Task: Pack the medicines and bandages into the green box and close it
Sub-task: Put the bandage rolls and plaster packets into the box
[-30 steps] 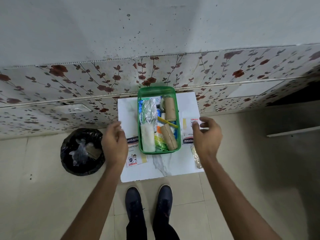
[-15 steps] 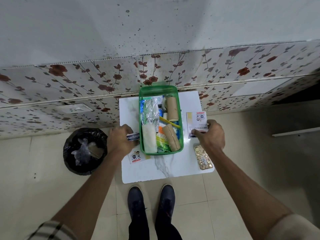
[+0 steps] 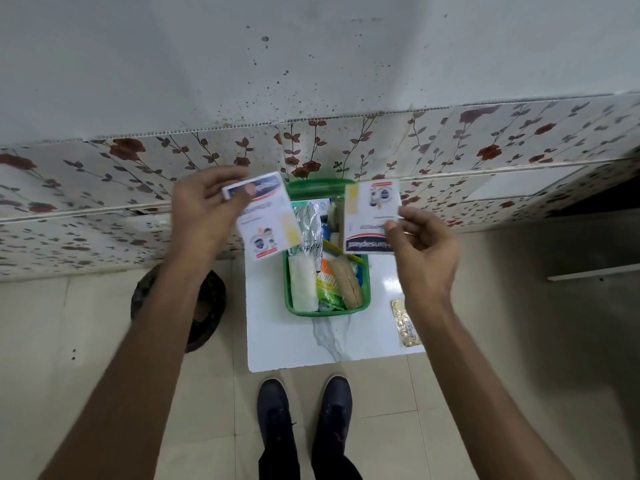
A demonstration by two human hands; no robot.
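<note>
The open green box (image 3: 327, 310) stands on a small white table (image 3: 332, 344), filled with bandage rolls, a foil pack and other packets. My left hand (image 3: 204, 216) holds a white plaster box (image 3: 268, 223) in the air, left of the green box. My right hand (image 3: 426, 247) holds a second white plaster box (image 3: 372, 216) above the green box's right side. A gold blister strip of tablets (image 3: 406, 323) lies on the table's right edge. No lid for the green box is visible.
A black-lined waste bin (image 3: 207, 306) stands on the floor left of the table, partly behind my left arm. A flowered tile wall (image 3: 450, 150) rises just behind the table. My two dark shoes (image 3: 304, 410) are at the table's near edge.
Both hands have closed on the plaster boxes that lay on the table beside the green box and lifted them up.
</note>
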